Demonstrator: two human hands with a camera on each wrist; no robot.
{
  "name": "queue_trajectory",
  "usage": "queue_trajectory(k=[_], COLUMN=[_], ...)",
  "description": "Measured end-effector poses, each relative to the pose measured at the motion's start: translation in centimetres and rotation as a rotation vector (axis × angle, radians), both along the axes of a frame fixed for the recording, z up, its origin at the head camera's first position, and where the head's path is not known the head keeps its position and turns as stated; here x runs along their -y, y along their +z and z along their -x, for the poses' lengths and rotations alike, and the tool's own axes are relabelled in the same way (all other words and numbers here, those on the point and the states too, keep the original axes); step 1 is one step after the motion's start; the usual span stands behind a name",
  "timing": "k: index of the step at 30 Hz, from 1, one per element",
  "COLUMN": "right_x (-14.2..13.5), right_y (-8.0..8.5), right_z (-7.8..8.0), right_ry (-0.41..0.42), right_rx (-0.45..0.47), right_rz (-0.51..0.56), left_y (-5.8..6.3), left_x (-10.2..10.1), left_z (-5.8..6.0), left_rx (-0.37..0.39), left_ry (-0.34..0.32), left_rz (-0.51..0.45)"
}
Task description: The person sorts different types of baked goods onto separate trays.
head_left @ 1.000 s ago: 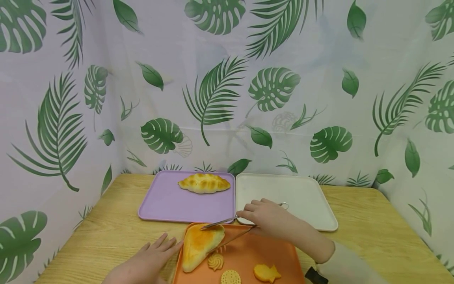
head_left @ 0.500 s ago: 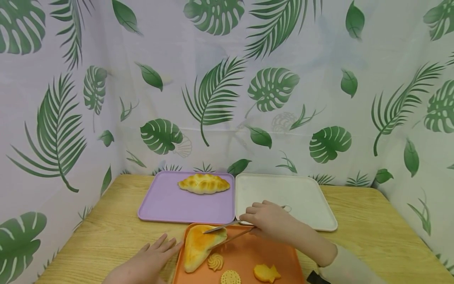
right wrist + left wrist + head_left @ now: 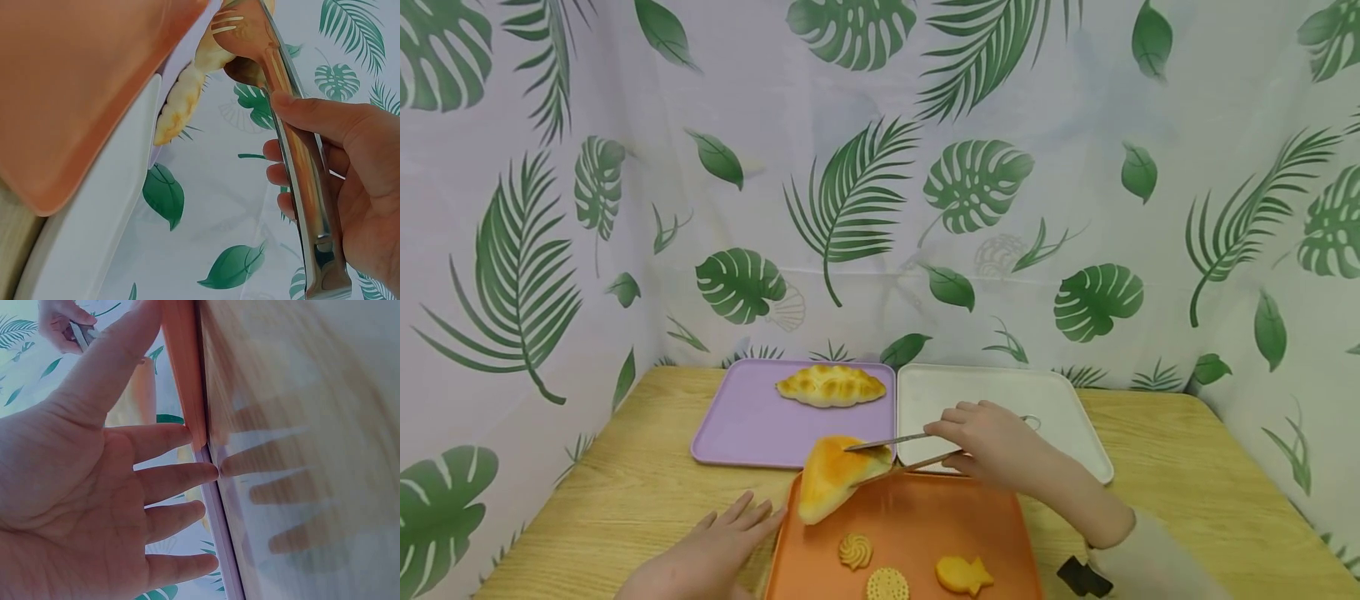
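My right hand (image 3: 996, 442) grips metal serving tongs (image 3: 306, 194), thumb on one side and fingers on the other. Between the tongs' ends is a golden triangular bread (image 3: 833, 475), tilted above the far left corner of the orange tray (image 3: 925, 533) and overlapping the purple tray's front edge in the head view. My left hand (image 3: 707, 550) lies beside the orange tray's left rim with its fingers straight. In the left wrist view, the fingertips of that hand (image 3: 94, 487) come right at the tray edges.
On the orange tray sit a swirl cookie (image 3: 855, 551), a round cookie (image 3: 887, 585) and a fish-shaped cookie (image 3: 964, 575). Behind it, the purple tray (image 3: 741, 429) bears a braided bread (image 3: 831, 386); a white tray (image 3: 992, 387) stands alongside. A leaf-print curtain (image 3: 880, 208) surrounds the wooden table (image 3: 1195, 475).
The triangular bread has risen off the orange tray and moved away from me toward the purple tray, held in the tongs. My right hand has shifted up and rightward; my left hand stays put.
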State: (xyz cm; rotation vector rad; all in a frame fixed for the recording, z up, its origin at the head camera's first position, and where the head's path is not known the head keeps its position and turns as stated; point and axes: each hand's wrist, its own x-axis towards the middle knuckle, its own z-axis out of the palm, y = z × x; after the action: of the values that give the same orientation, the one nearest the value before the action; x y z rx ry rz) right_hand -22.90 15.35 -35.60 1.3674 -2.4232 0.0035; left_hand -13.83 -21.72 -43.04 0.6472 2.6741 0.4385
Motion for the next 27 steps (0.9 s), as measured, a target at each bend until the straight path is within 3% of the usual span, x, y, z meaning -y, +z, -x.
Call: queue_trajectory(k=[13, 21, 27], right_x=[2.0, 4.7, 7.0], right_y=[1.1, 0.4, -0.4], right_z=[2.9, 4.8, 6.0], right_ry=[-0.006, -0.004, -0.053], right_rx=[-0.006, 0.013, 0.068], right_rz=[0.034, 0.030, -0.020], left_y=[0.6, 0.4, 0.0], left_x=[-0.1, -0.1, -0.1], left_z=[-0.1, 0.0, 0.1], left_rx=[0.031, 0.021, -0.003], left_ry=[0.000, -0.012, -0.005], left_rz=[-0.019, -0.019, 0.002])
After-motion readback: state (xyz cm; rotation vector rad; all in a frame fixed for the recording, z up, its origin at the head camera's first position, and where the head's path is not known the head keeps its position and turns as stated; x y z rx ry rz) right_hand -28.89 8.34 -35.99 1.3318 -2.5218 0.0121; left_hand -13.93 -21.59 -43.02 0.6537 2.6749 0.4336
